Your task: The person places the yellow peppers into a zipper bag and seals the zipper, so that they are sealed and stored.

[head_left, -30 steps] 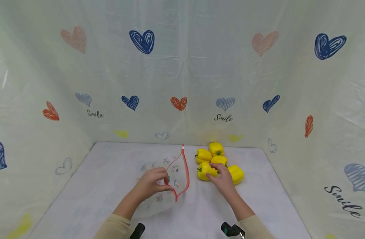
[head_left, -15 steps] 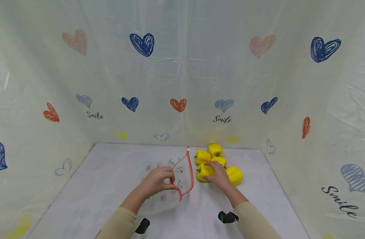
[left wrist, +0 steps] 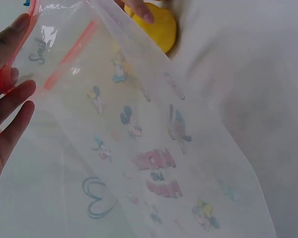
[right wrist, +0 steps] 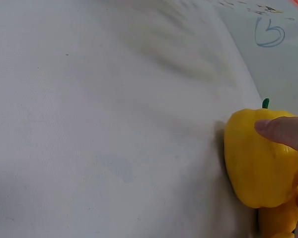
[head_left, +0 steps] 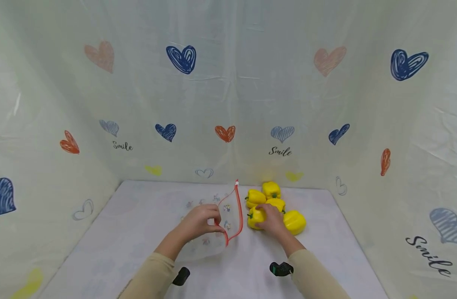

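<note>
My left hand (head_left: 200, 222) pinches the near edge of a clear zip bag (left wrist: 154, 129) with cartoon prints. The bag's mouth, rimmed by a red zip strip (head_left: 240, 211), gapes toward the right. To its right, my right hand (head_left: 274, 222) grips the front-left yellow bell pepper (head_left: 253, 219), fingers over the top and thumb low on the near side. In the right wrist view the thumb (right wrist: 278, 130) lies against the pepper's skin below its green stem (right wrist: 265, 103). Part of that pepper is hidden behind the hand.
More yellow bell peppers sit close around the gripped one: one behind it (head_left: 255, 198), one at the back (head_left: 271, 189) and one at the right (head_left: 295, 222). A white cloth (head_left: 146, 211) covers the table. Heart-printed sheeting (head_left: 198, 104) walls the back and sides.
My right hand has moved left and closed round the front-left pepper. My left hand has carried the bag's open mouth to the right, nearer the peppers.
</note>
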A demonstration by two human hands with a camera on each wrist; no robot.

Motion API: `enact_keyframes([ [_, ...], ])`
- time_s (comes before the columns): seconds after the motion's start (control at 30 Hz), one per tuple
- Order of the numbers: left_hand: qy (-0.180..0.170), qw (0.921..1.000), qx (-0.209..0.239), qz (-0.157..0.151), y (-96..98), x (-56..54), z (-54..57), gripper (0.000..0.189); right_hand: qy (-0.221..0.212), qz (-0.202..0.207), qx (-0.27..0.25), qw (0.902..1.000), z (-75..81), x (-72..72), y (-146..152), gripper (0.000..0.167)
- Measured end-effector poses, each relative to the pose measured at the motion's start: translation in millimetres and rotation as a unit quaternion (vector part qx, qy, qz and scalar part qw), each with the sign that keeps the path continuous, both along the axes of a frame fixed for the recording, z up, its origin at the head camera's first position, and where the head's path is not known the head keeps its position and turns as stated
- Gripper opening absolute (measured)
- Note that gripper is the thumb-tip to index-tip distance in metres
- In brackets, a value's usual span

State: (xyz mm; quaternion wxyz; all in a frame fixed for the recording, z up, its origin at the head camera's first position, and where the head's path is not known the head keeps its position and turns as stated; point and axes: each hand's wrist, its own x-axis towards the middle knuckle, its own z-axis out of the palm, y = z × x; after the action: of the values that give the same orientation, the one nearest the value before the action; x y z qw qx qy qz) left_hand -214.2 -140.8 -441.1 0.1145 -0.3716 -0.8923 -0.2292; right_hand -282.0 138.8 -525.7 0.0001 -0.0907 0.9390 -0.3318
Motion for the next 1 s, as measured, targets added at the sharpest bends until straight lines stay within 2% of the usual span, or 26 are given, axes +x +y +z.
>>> enact_keyframes([
  [0.27,-0.017,0.9997,0.009,0.011,-1.7,-3.5,4.5,0.024,0.001,-0.013,0.002,0.9999,-1.7,-0.4,-2,0.052],
  [0.43,-0.039,0.9991,0.009,0.015,-1.1,-2.8,9.6,0.022,0.004,-0.022,-0.036,0.9991,3.1,4.6,0,0.053],
  [0.6,-0.025,0.9996,0.001,0.016,-3.2,-0.5,11.6,0.024,0.012,-0.028,-0.076,0.9966,11.7,11.8,-1,0.054],
  [0.8,-0.014,0.9997,0.019,0.003,-5.1,-0.4,10.1,0.025,0.015,-0.031,-0.097,0.9947,23.9,18.3,-2,0.057],
  [1.0,-0.017,0.9996,0.017,0.013,-4.2,3.2,9.4,0.025,0.006,-0.031,-0.149,0.9884,35.4,27.5,-1,0.060],
])
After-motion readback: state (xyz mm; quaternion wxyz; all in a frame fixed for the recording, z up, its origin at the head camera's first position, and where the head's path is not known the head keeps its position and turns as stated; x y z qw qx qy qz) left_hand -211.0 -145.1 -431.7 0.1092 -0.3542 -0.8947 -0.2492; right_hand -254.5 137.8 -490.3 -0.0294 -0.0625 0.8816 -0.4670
